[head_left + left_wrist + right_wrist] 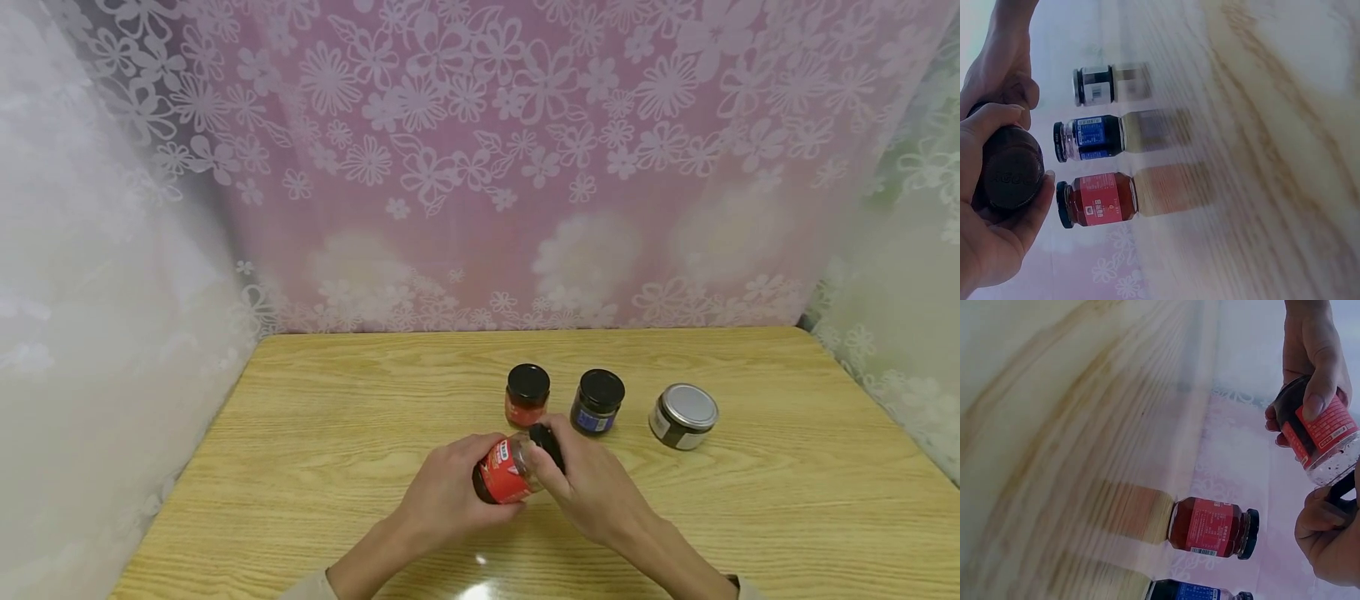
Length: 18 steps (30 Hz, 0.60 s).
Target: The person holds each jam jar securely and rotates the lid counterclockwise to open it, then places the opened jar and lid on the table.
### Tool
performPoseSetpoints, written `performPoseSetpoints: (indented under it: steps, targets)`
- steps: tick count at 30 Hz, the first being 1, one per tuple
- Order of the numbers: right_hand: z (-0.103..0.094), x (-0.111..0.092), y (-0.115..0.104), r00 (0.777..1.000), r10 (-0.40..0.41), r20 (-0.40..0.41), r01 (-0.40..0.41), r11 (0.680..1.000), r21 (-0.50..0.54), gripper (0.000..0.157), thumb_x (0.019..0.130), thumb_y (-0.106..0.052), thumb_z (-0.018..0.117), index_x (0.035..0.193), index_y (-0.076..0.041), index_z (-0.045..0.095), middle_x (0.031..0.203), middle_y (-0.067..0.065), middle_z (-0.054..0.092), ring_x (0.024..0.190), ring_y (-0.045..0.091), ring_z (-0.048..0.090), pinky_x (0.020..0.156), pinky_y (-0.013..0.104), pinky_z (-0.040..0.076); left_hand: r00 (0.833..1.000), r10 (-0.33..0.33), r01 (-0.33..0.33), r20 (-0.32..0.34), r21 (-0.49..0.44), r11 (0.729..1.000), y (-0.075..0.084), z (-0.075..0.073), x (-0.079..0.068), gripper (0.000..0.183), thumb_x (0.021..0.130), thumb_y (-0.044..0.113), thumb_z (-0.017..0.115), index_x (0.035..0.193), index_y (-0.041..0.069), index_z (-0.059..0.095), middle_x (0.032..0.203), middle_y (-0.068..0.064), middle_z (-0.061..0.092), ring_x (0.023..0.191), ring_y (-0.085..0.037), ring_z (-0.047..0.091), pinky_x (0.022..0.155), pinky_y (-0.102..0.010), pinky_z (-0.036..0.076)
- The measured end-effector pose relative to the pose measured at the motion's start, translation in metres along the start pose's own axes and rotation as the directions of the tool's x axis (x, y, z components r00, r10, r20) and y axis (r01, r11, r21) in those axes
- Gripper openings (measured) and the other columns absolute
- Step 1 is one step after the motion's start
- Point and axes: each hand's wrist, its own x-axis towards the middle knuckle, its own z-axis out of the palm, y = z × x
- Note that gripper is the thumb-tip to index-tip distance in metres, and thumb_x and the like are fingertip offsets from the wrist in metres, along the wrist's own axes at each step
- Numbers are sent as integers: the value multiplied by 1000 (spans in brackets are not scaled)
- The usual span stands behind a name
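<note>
My left hand [446, 487] grips a glass jar with a red label [504, 472], tilted so its black lid points up and right. Dark contents fill the lower part, and the glass near the neck is see-through in the right wrist view. My right hand [592, 479] holds the black lid [547, 447] between thumb and curled fingers. In the left wrist view the dark base of the jar [1013, 172] faces the camera, with left fingers around it. Just beyond the hands stands another red-labelled jar [527, 396] with a black lid.
Right of that jar stand a blue-labelled jar [597, 402] with a black lid and a squat jar [683, 417] with a silver lid. All three are upright on the wooden table [360, 400]. A pink flowered curtain [480, 167] hangs behind the table's far edge.
</note>
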Motion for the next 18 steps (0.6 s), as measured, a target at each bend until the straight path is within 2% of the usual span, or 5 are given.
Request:
performPoseSetpoints:
  steps: [12,18]
  targets:
    - [-3,0,4,987,-155,-33,152,984,-94,25,95,-30,57,113,-14,53,78,-13,46,58,1,43,48,19,36,999,9,-6,37,-92,996,0,-5,1,54,71,28,84,118,12,63,100,5,66,82,-4,59,69,-17,50]
    - [-4,0,7,977,-212,-37,207,973,-102,27,94,-31,57,113,-11,54,77,-13,45,58,0,42,48,18,35,998,8,-1,57,-133,991,1,-6,1,52,71,28,83,117,15,63,100,6,66,82,-2,59,69,-16,49]
